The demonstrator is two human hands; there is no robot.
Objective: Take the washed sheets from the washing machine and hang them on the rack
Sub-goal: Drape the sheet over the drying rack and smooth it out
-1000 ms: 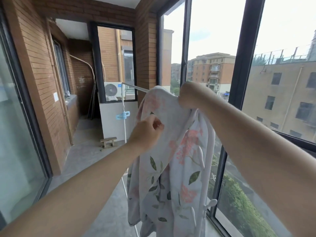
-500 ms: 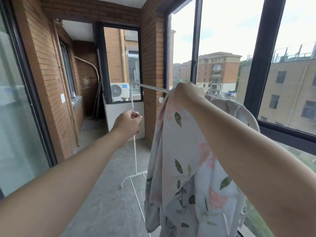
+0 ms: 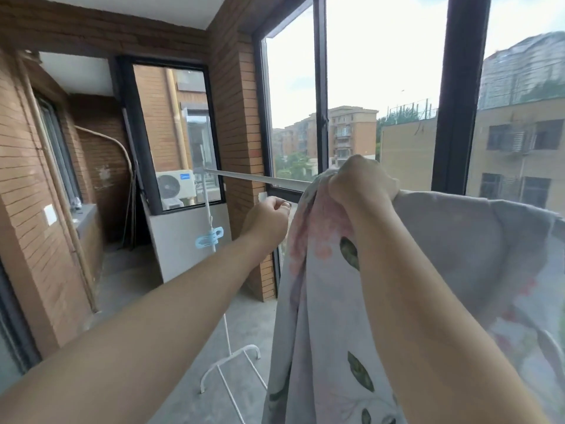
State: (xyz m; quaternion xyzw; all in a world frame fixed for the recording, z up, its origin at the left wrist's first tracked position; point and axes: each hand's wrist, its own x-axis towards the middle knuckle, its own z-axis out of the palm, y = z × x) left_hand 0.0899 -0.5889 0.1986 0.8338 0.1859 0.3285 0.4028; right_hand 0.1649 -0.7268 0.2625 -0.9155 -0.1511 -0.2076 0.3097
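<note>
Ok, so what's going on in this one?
A person is hanging a floral sheet on a white drying rack. The right hand grips a bunch of the sheet at the rack's top bar; the rest drapes down. The left hand, fingers curled, is just below the bar, left of the sheet; whether it holds anything is unclear. A blue peg is clipped to the rack's upright.

Both forearms extended forward. Left hand [image 3: 269, 220]: fingers curled, any hold unclear. Right hand [image 3: 363, 182]: raised, clenching the sheet [image 3: 321, 301].
</note>
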